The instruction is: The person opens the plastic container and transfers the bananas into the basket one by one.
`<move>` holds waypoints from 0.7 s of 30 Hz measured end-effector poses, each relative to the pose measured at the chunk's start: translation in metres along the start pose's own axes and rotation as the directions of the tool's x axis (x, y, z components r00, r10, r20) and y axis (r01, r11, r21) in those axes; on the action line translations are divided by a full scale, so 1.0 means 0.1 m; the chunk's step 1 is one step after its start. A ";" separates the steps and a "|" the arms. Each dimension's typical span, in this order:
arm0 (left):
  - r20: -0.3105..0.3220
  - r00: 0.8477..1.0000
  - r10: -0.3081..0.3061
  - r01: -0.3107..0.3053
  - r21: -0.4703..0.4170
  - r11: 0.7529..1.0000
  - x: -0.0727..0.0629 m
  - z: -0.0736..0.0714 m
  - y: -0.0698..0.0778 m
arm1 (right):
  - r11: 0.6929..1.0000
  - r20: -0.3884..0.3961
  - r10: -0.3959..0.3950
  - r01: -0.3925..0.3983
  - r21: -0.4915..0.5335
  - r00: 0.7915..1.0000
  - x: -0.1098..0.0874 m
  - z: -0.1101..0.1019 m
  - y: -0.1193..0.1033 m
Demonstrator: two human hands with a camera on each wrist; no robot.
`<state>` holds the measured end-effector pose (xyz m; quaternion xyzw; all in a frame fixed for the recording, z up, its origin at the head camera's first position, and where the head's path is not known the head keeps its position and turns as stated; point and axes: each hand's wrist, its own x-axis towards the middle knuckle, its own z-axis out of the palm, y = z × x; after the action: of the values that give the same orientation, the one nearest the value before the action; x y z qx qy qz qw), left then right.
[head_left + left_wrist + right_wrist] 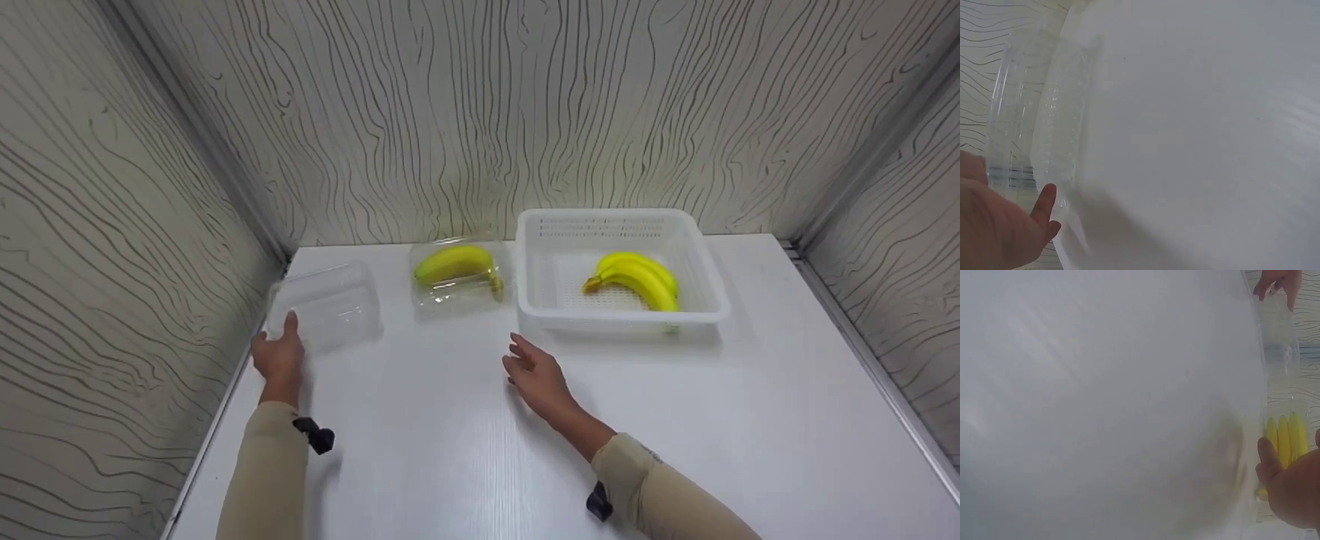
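Container (334, 300) of clear plastic is occupying the far left of the white table (420, 435). The left hand (281, 356) is gripping its near left corner; the right hand (538, 377), well apart, is holding nothing, fingers loosely bent, near the white basket (622, 317) of bananas (637, 279). Between container and basket, a clear box (450, 304) is holding one banana (456, 264). Thin walls are probably making the container light, springy, slippery and easily dented, so its corners or rim are likely offering the firmest hold.
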<state>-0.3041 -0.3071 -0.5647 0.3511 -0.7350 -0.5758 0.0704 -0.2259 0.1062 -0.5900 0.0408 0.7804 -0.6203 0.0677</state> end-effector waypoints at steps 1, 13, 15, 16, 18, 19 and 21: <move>0.008 1.000 -0.001 0.001 0.009 1.000 0.02 0.01 0.01 | 1.000 -0.001 0.001 -0.001 -0.001 1.000 0.00 0.00 0.00; 0.015 0.999 0.041 -0.041 0.007 0.999 -0.02 0.23 -0.03 | 1.000 0.023 -0.014 0.014 -0.008 1.000 -0.01 0.00 -0.01; 0.022 0.999 0.041 -0.040 -0.006 0.999 -0.09 0.28 -0.05 | 1.000 0.022 -0.016 0.017 -0.011 1.000 -0.01 -0.01 0.00; 0.025 0.999 0.038 -0.037 -0.010 0.999 -0.13 0.30 -0.06 | 1.000 0.019 -0.016 0.016 -0.012 1.000 0.00 -0.01 0.01; 0.027 0.999 0.032 -0.032 -0.014 0.999 -0.22 0.34 -0.06 | 1.000 0.014 -0.016 0.016 -0.013 1.000 0.02 -0.02 0.02; 0.020 0.999 0.031 -0.031 -0.016 0.999 -0.27 0.36 -0.06 | 1.000 0.010 -0.016 0.017 -0.012 1.000 0.02 -0.02 0.02; 0.018 1.000 0.003 -0.003 0.006 1.000 -0.37 0.40 -0.05 | 1.000 0.005 -0.019 0.019 -0.007 1.000 0.03 -0.03 0.02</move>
<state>-0.2953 -0.2537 -0.5709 0.3452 -0.7378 -0.5765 0.0638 -0.2289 0.1092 -0.5922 0.0317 0.7827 -0.6183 0.0636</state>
